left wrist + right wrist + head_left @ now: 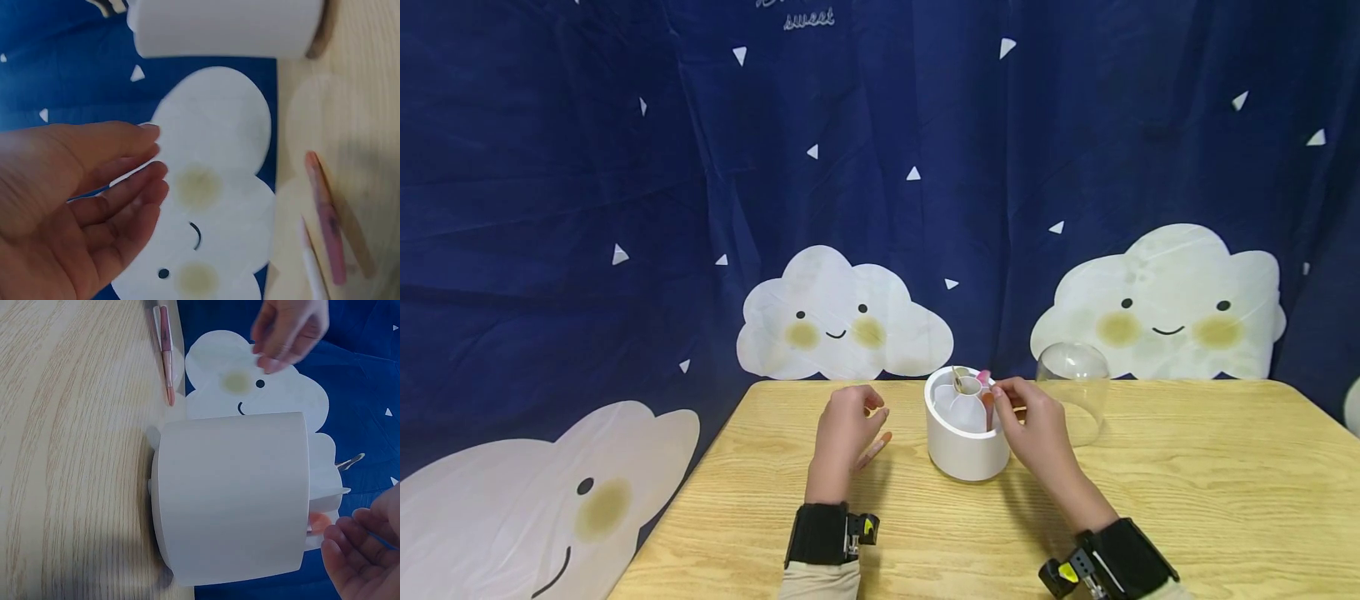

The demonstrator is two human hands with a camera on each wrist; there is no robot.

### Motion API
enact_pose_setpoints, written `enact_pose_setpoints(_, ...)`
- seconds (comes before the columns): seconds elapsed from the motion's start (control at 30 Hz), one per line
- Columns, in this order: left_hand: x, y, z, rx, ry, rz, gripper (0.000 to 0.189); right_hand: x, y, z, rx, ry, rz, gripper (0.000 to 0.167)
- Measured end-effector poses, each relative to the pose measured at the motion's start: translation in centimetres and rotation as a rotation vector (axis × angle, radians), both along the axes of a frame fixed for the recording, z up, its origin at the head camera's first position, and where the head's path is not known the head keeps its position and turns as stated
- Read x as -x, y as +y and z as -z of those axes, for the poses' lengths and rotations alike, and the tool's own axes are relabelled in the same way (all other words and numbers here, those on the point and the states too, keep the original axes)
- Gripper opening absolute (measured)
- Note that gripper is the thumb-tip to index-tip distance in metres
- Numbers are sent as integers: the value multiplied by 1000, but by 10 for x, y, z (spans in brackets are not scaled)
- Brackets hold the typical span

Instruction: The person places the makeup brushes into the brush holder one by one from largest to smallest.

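Note:
A white round makeup brush holder (968, 450) with a divided inside stands on the table. In it are a brush with an orange head (988, 402), a pink-tipped item (983, 377) and a thin metallic piece (351, 462). My right hand (1036, 425) is at the holder's right rim, fingers loosely bent near the orange brush head (320, 522), with nothing seen in its grasp. My left hand (847, 429) hovers left of the holder, fingers relaxed and holding nothing. Below it lie a pink makeup brush (329, 231) and a slim white one (314, 269).
Behind my right hand stands a clear dome-shaped cover (1078, 385) on the wooden table (1210, 492). A dark blue curtain (865, 100) with smiling clouds hangs beyond the table's back edge.

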State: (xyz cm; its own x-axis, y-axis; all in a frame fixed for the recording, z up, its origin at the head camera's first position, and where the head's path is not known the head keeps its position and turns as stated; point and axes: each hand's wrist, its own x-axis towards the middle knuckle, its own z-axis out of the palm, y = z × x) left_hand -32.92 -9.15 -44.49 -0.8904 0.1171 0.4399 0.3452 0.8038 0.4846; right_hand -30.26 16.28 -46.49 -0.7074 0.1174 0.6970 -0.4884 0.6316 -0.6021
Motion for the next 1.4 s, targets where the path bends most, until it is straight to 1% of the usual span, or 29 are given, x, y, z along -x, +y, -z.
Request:
enact_pose_setpoints(0.2, 6, -7, 15, 54, -160, -75, 12, 0, 0, 0, 2, -5, -3, 7)
enact_pose_setpoints(0.33, 5, -10, 22, 99, -207, -110, 22, -1, 0, 0, 2, -5, -10, 8)
enact_pose_setpoints(0.43, 2, -12, 24, 113, -247, -109, 25, 0, 0, 0, 3, -5, -12, 9)
enact_pose_setpoints(0.53, 1, -13, 26, 110, -317, -103, 29, 0, 0, 1, 3, -4, -11, 9)
enact_pose_setpoints(0.6, 2, -14, 28, 109, -357, -104, 31, 0, 0, 1, 3, -3, -8, 9)
enact_pose_setpoints(0.67, 3, -14, 31, 119, -379, -112, 32, 0, 0, 0, 4, 0, -8, 10)
enact_pose_setpoints(0.97, 10, -15, 43, 179, -402, -169, 35, 0, 0, 1, 2, 1, -13, 11)
enact_pose_setpoints(1.17, 11, -14, 43, 177, -410, -189, 31, 1, 0, 1, 1, 6, -15, 11)
enact_pose_setpoints(1.4, 12, -14, 44, 188, -407, -191, 30, 1, 0, 2, -2, 8, -20, 11)
